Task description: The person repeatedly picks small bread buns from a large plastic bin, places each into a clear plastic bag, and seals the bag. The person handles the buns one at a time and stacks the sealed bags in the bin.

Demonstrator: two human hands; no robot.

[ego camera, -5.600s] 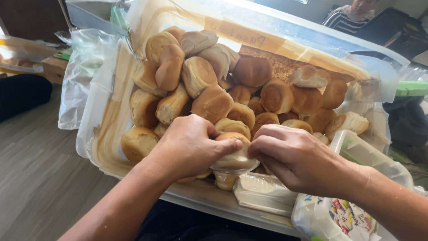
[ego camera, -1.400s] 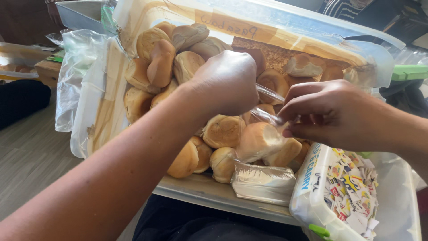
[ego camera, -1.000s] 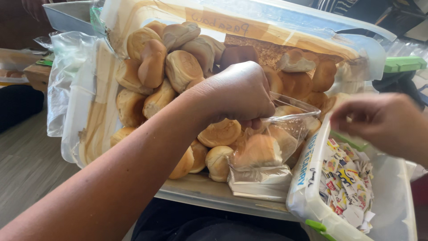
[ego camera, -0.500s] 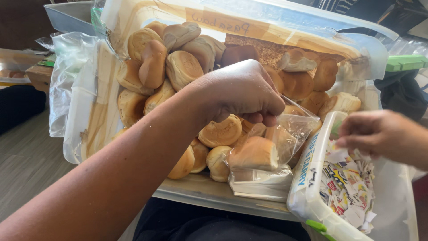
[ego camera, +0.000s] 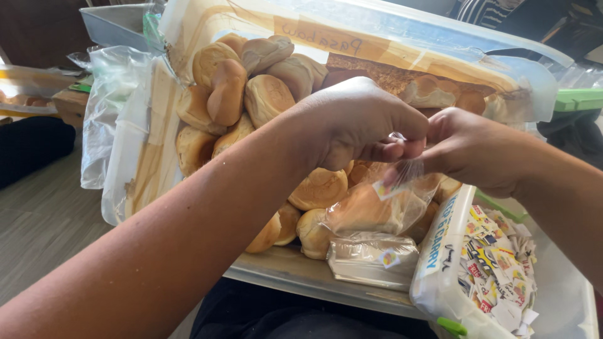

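My left hand [ego camera: 358,122] pinches the twisted neck of a clear plastic bag [ego camera: 377,207] that holds a bread roll. My right hand [ego camera: 474,150] meets it at the same neck, fingertips holding a small sticker tag [ego camera: 383,188] against the plastic. The bag hangs just above a heap of golden bread rolls [ego camera: 251,100] piled in a large clear plastic bin [ego camera: 440,56]. Another bagged roll [ego camera: 374,257], flat and sealed with a sticker, lies on the bin's front edge below.
A white tub [ego camera: 440,276] full of small printed stickers [ego camera: 496,270] sits at the lower right. Loose clear plastic bags [ego camera: 110,113] hang off the bin's left side. Wooden floor [ego camera: 38,220] shows at left, and a green-lidded container [ego camera: 578,99] at far right.
My right hand went off to the sticker tub at the right and has come back to the bag's neck with a small sticker. My left hand has kept its hold on the bag.
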